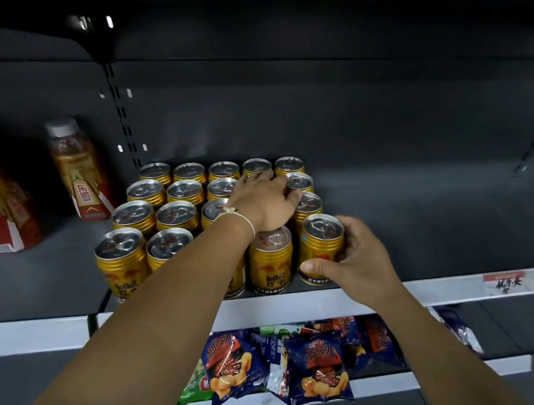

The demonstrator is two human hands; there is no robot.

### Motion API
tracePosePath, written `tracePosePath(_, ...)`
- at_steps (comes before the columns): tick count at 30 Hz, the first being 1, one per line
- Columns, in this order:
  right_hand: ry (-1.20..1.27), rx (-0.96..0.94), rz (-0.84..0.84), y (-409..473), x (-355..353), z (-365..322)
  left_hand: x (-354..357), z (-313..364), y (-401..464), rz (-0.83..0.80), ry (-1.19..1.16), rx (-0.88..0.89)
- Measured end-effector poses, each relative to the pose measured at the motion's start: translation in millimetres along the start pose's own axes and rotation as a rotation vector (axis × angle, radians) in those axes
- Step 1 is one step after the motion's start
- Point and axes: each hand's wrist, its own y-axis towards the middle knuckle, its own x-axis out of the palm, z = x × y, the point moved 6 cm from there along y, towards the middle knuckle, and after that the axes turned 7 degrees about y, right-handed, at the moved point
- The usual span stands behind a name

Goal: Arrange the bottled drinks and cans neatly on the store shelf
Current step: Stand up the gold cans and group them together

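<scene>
Five rows of gold cans [177, 212] fill mid-frame on the shelf [433, 212]; the left hand [264, 202] rests flat on them, steadying, while the right hand [353, 255] grips the front-right can [321, 239], likely squaring it up.

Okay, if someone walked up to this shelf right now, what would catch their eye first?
The block of gold cans packed in rows at mid-shelf, with both hands in it: the left hand lies on can tops, and the right hand has its grip on the front-right can. Then the orange-labelled bottles at left and blue snack bags one shelf down.
</scene>
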Motion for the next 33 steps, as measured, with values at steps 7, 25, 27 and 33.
tracePosePath(7, 0.009, -0.001, -0.095, -8.2, 2.3, 0.9, 0.1, -0.2, -0.3, 0.009, -0.009, 0.017)
tracePosePath(25, 0.033, 0.034, -0.132, -9.7, 3.7, 7.1, 2.6, -1.3, 3.0, 0.024, 0.003, 0.023)
tracePosePath(27, 0.022, 0.030, -0.127, -9.9, 2.4, 9.3, 2.0, -1.5, 2.9, 0.030, -0.001, 0.023)
tracePosePath(33, 0.041, 0.032, -0.135, -7.6, 1.7, 11.3, 1.9, -1.5, 2.8, 0.026, -0.023, 0.025)
